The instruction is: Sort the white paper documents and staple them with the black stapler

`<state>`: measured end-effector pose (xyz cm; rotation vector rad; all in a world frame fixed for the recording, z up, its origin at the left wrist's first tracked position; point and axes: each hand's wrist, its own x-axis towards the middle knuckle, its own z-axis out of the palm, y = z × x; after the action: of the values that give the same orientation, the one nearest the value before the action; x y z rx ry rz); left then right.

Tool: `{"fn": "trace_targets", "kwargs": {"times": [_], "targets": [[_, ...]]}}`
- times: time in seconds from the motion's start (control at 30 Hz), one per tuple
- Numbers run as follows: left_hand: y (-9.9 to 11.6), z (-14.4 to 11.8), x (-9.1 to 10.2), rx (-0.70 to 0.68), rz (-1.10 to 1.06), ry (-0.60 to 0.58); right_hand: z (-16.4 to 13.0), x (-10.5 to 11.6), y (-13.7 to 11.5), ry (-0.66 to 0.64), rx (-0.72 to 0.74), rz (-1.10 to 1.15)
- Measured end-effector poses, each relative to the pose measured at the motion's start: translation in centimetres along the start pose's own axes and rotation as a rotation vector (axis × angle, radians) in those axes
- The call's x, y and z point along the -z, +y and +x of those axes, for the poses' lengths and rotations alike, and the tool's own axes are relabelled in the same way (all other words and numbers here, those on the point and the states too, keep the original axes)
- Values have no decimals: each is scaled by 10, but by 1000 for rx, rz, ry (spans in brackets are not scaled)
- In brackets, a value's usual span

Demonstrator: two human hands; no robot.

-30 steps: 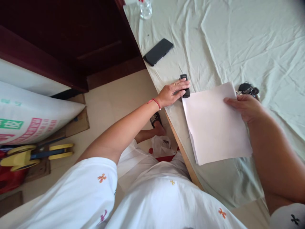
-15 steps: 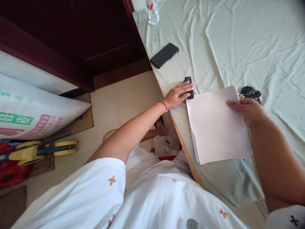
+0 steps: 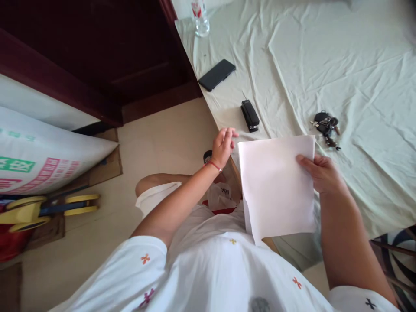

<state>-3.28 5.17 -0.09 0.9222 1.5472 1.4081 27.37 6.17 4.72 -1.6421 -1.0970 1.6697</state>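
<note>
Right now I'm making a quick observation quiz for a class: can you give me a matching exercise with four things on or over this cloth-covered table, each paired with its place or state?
Things:
1. stapler
2. phone
3. keys
4. sheets of paper

Places or states:
A. held at its right edge by the right hand
B. lying far out on the cloth, right of the paper's top corner
C. lying dark-face up near the table's left edge, close to the bottle
D. lying untouched just beyond the open left hand

Pairs: 1-D, 2-C, 3-B, 4-A

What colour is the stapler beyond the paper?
Black. The stapler shows best in the head view, lying on the pale green cloth.
</note>
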Motion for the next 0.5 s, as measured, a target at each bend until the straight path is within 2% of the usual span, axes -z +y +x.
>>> {"fn": "trace_targets", "kwargs": {"times": [0.1, 0.23, 0.37, 0.5], "targets": [[-1, -32, 4, 132, -139, -65, 1, -11, 9, 37, 77, 105], [-1, -72, 9, 209, -297, -180, 7, -29, 24, 77, 239, 130], [-5, -101, 14, 295, -238, -309, 11, -37, 43, 93, 361, -26], [-14, -105, 14, 320, -170, -294, 12, -35, 50, 120, 416, -19]]}}
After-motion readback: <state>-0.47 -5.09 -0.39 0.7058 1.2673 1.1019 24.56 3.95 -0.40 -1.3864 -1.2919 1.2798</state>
